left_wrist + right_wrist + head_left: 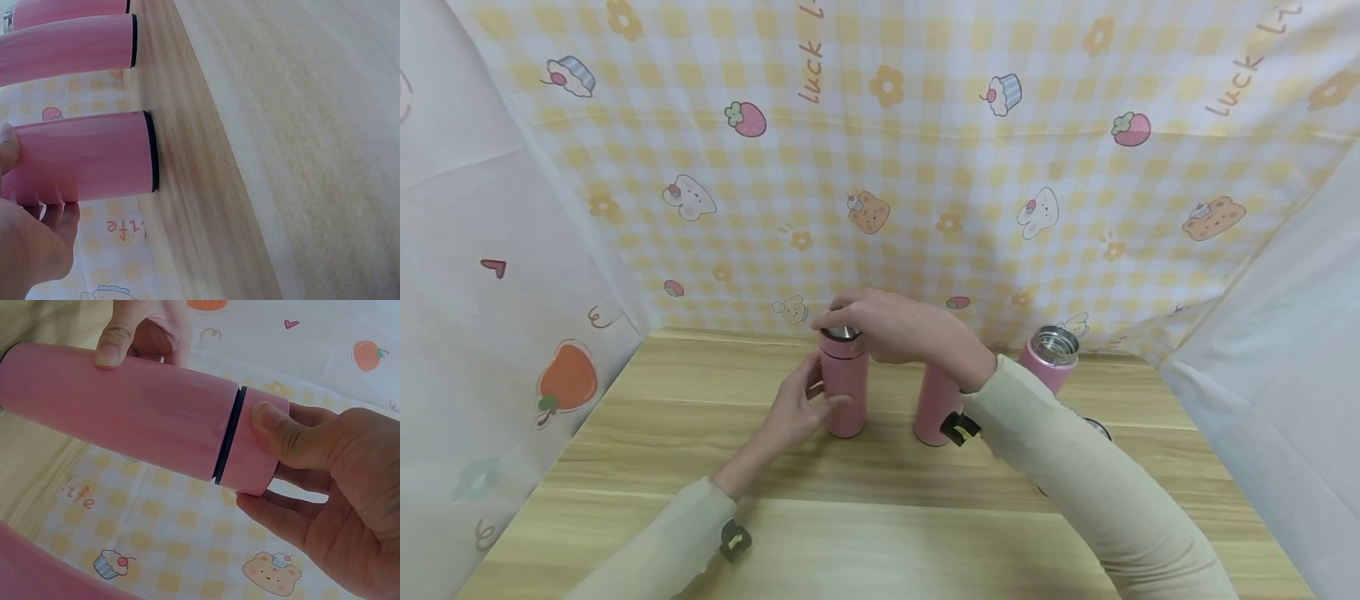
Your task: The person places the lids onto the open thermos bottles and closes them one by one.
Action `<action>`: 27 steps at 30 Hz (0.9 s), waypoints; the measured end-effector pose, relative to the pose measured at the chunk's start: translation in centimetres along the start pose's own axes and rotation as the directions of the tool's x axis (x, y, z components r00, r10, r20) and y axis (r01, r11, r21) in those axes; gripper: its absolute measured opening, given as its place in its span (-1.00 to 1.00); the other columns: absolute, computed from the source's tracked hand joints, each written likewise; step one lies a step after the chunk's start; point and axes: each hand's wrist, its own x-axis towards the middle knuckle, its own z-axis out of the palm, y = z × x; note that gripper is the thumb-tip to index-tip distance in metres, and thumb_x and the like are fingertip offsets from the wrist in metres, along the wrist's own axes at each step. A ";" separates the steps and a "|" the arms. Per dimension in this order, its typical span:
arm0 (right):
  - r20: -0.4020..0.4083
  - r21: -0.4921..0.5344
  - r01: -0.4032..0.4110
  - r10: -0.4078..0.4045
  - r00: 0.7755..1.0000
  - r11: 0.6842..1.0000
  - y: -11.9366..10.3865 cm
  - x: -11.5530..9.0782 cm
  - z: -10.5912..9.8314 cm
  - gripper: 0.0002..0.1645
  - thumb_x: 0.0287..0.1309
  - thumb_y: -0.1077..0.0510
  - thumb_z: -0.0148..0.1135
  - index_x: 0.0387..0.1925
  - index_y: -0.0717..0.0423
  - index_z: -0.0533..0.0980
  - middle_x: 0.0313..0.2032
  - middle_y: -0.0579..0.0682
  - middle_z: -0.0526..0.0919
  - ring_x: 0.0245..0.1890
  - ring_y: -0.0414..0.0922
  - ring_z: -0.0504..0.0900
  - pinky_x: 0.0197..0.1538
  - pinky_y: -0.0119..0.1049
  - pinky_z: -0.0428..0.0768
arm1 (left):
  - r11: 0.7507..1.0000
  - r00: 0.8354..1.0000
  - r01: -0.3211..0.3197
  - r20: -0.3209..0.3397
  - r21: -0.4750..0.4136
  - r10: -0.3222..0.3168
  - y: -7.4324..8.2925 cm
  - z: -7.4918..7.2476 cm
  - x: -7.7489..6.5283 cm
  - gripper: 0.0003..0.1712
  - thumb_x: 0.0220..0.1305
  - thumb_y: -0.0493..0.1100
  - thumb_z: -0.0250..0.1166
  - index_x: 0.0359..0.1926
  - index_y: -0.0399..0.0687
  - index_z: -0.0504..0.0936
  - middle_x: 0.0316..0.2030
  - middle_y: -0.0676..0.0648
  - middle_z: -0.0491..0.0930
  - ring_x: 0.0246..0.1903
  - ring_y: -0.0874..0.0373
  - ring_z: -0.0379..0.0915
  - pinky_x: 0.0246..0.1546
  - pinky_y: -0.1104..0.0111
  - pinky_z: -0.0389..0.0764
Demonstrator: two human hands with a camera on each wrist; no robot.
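Note:
A pink thermos bottle [844,392] stands upright on the wooden table, left of the middle. My left hand [793,408] holds its body from the left, thumb across the front and fingers round the far side. From above, my right hand [902,325] grips the lid [250,447] at the top of this bottle. In the right wrist view the thumb lies on the lid's near side, with fingers on the opposite side. A dark ring [227,437] runs between lid and body. In the left wrist view the bottle's black base edge [152,150] meets the table.
A second pink bottle [934,404] stands to the right, its top hidden behind my right wrist. Farther right, a third pink bottle [1037,367] shows an uncovered steel mouth. A round-rimmed item [1101,427] is mostly hidden by my sleeve. A patterned cloth [925,167] hangs behind the table [865,542].

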 end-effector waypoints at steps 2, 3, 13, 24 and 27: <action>-0.003 -0.006 0.000 0.000 1.000 1.000 0.0 0.0 0.0 -0.30 0.27 0.42 0.30 0.38 -0.08 0.48 0.23 -0.03 0.53 0.20 -0.08 0.47 0.12 -0.33 0.54 | 1.000 1.000 0.000 -0.001 -0.001 0.000 -0.1 0.0 0.0 -0.20 0.22 -0.35 0.47 0.42 -0.22 0.30 0.26 -0.25 0.47 0.25 -0.12 0.42 0.25 0.13 0.50; -0.004 -0.010 0.000 0.000 1.000 1.000 0.0 0.0 0.0 -0.30 0.28 0.43 0.29 0.38 -0.08 0.48 0.23 -0.03 0.53 0.20 -0.07 0.47 0.12 -0.32 0.53 | 1.000 1.000 0.000 0.000 0.000 0.000 -0.1 0.0 0.0 -0.20 0.22 -0.35 0.47 0.42 -0.22 0.30 0.26 -0.25 0.47 0.25 -0.12 0.41 0.25 0.13 0.50; -0.020 -0.049 0.000 -0.001 1.000 0.999 -0.2 0.0 0.1 -0.29 0.27 0.47 0.24 0.36 -0.11 0.49 0.21 0.01 0.54 0.15 -0.04 0.50 0.10 -0.27 0.54 | 1.000 1.000 -0.008 0.000 -0.006 0.008 -0.2 0.0 0.0 -0.22 0.22 -0.36 0.47 0.40 -0.19 0.32 0.26 -0.23 0.47 0.26 -0.10 0.41 0.25 0.14 0.50; 0.000 0.168 0.073 -0.074 0.997 0.983 1.3 -0.1 -0.1 -0.29 0.29 0.38 0.33 0.43 -0.01 0.42 0.39 0.05 0.37 0.32 -0.07 0.39 0.19 -0.36 0.51 | 1.000 1.000 -0.008 0.002 0.007 0.008 -0.3 -0.1 0.0 -0.21 0.23 -0.34 0.47 0.42 -0.23 0.30 0.29 -0.26 0.44 0.27 -0.14 0.40 0.25 0.10 0.49; 0.025 0.231 0.081 -0.090 0.996 0.970 1.6 -0.3 -0.4 -0.23 0.26 0.47 0.28 0.44 -0.03 0.41 0.49 0.08 0.21 0.40 -0.04 0.31 0.22 -0.37 0.49 | 1.000 1.000 -0.004 0.004 0.016 0.004 -0.2 -0.1 0.1 -0.20 0.24 -0.33 0.47 0.43 -0.21 0.30 0.30 -0.25 0.43 0.27 -0.14 0.39 0.25 0.11 0.49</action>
